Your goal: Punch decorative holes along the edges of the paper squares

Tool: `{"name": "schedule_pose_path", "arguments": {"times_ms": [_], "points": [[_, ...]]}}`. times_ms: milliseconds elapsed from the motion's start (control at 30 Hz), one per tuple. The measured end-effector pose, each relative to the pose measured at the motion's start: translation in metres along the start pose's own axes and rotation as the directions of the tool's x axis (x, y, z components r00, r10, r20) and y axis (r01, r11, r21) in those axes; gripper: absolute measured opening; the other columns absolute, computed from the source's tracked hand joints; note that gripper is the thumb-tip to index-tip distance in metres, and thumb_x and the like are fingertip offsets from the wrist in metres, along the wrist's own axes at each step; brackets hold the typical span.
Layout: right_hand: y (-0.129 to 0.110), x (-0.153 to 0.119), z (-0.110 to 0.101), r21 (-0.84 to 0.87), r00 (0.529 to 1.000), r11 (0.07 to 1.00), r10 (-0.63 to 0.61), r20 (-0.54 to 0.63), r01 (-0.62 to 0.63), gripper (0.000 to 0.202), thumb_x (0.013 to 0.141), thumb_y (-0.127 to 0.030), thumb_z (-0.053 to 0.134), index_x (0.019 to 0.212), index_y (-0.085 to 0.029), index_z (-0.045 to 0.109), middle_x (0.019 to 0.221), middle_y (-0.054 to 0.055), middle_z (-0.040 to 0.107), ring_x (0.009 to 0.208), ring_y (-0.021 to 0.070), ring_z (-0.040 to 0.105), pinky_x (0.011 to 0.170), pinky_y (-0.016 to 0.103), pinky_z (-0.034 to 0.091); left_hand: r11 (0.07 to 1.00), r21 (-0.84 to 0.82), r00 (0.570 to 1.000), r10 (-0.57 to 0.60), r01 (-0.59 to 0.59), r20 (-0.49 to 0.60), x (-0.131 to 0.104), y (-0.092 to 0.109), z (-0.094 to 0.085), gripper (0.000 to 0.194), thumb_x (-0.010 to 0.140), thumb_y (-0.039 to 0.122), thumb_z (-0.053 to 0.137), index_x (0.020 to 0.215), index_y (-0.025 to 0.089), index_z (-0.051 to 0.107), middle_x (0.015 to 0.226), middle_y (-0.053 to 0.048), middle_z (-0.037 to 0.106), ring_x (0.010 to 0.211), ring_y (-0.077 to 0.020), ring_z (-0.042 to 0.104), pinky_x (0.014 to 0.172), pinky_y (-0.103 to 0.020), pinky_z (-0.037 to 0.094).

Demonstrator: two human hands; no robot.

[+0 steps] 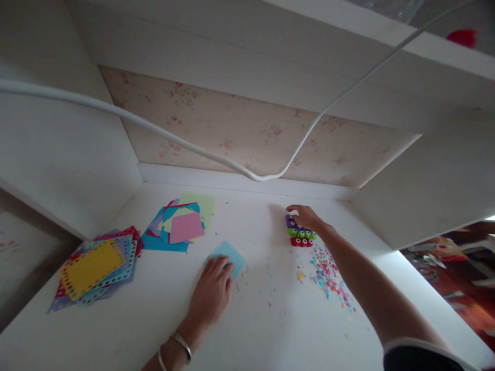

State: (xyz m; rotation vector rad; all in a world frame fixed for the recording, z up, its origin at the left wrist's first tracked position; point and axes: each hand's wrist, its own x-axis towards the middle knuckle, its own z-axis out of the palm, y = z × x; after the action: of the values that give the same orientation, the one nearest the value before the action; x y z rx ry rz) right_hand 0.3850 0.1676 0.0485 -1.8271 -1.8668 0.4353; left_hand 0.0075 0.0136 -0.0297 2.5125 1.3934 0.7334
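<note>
My left hand (214,286) lies flat, fingers stretched out, on a light blue sheet of paper (233,257) with small holes along its edges. At the right, my right hand (307,216) curls its fingers round a purple paper punch (290,222) at the far end of a block of small punches. Below it in the block come green punches (302,234) and red punches (301,241), each with a round white-and-dark top like an eye. The fingers partly cover the purple row.
Coloured punched-out bits (328,273) lie scattered below the punches. Loose plain paper sheets (187,227) are heaped at the back left, and hole-edged sheets (95,265) are piled at the far left. A white cable (255,176) hangs across the view under a shelf.
</note>
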Motion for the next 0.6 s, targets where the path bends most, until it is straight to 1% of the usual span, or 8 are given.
{"name": "schedule_pose_path", "arguments": {"times_ms": [100,167,200,267,333,433,500,600], "points": [[-0.014,-0.012,0.004,0.07,0.998,0.997,-0.012,-0.062,0.017,0.046,0.061,-0.001,0.049,0.093,-0.022,0.075,0.095,0.002,0.077,0.093,0.0214,0.069,0.093,0.034,0.048,1.0,-0.016,0.999,0.012,-0.012,0.036,0.0,0.002,-0.004,0.04,0.09,0.007,0.046,0.122,0.023,0.063,0.132,-0.007,0.063,0.13,-0.025,0.051,0.116,-0.054,0.029],[-0.027,-0.029,0.013,0.131,0.996,0.991,-0.015,-0.084,0.026,0.047,0.063,-0.004,0.045,0.095,-0.023,0.074,0.09,0.001,0.076,0.086,0.0194,0.069,0.085,0.032,0.05,0.998,-0.056,0.999,0.005,-0.003,0.033,0.0,0.005,-0.007,0.045,0.087,0.004,0.046,0.122,0.025,0.064,0.135,-0.005,0.062,0.132,-0.0247,0.049,0.117,-0.056,0.024],[-0.033,-0.041,0.019,0.164,0.996,0.986,-0.014,-0.089,0.029,0.046,0.064,-0.006,0.043,0.093,-0.023,0.074,0.083,0.001,0.075,0.08,0.0183,0.069,0.079,0.031,0.051,0.994,-0.112,1.0,-0.005,0.007,0.02,0.0,0.005,-0.009,0.047,0.086,0.003,0.046,0.122,0.026,0.065,0.137,-0.005,0.06,0.131,-0.0244,0.05,0.118,-0.056,0.022],[-0.047,-0.071,0.036,0.229,0.996,0.973,-0.011,-0.087,0.031,0.043,0.064,-0.01,0.039,0.085,-0.023,0.074,0.063,-0.002,0.069,0.062,0.0159,0.064,0.065,0.027,0.049,0.936,-0.343,0.994,-0.103,0.082,-0.045,0.001,0.005,-0.012,0.043,0.086,0.005,0.047,0.116,0.027,0.068,0.134,-0.004,0.063,0.127,-0.0238,0.053,0.119,-0.054,0.021],[-0.061,-0.107,0.057,0.297,0.996,0.954,-0.009,-0.086,0.035,0.038,0.062,-0.014,0.037,0.074,-0.021,0.072,0.053,-0.003,0.061,0.052,0.0136,0.056,0.056,0.024,0.043,0.788,-0.588,0.948,-0.3,0.183,-0.107,0.001,0.0,-0.014,0.03,0.087,0.013,0.05,0.102,0.026,0.072,0.119,-0.004,0.069,0.115,-0.0239,0.06,0.114,-0.05,0.03],[-0.077,-0.16,0.089,0.398,0.993,0.917,0.014,-0.119,0.035,0.029,0.061,-0.019,0.037,0.059,-0.021,0.066,0.052,-0.002,0.057,0.05,0.0129,0.052,0.052,0.023,0.039,0.613,-0.738,0.83,-0.541,0.28,-0.135,-0.002,-0.01,-0.015,0.017,0.09,0.025,0.051,0.088,0.023,0.068,0.085,-0.003,0.069,0.084,-0.0216,0.063,0.085,-0.039,0.049],[-0.083,-0.188,0.106,0.456,0.986,0.89,0.052,-0.156,0.025,0.025,0.061,-0.021,0.037,0.055,-0.021,0.062,0.05,-0.002,0.055,0.049,0.013,0.05,0.051,0.023,0.038,0.537,-0.787,0.776,-0.618,0.302,-0.124,-0.004,-0.015,-0.015,0.017,0.091,0.029,0.049,0.087,0.022,0.064,0.071,0.0,0.061,0.066,-0.0173,0.057,0.065,-0.03,0.047],[-0.084,-0.209,0.119,0.519,0.962,0.855,0.132,-0.24,0.012,0.02,0.064,-0.021,0.039,0.054,-0.021,0.057,0.05,-0.001,0.054,0.05,0.0141,0.049,0.051,0.024,0.037,0.401,-0.871,0.725,-0.684,0.283,-0.08,-0.004,-0.019,-0.015,0.012,0.086,0.03,0.056,0.084,0.021,0.062,0.066,0.003,0.054,0.055,-0.0127,0.048,0.053,-0.024,0.039]]}}
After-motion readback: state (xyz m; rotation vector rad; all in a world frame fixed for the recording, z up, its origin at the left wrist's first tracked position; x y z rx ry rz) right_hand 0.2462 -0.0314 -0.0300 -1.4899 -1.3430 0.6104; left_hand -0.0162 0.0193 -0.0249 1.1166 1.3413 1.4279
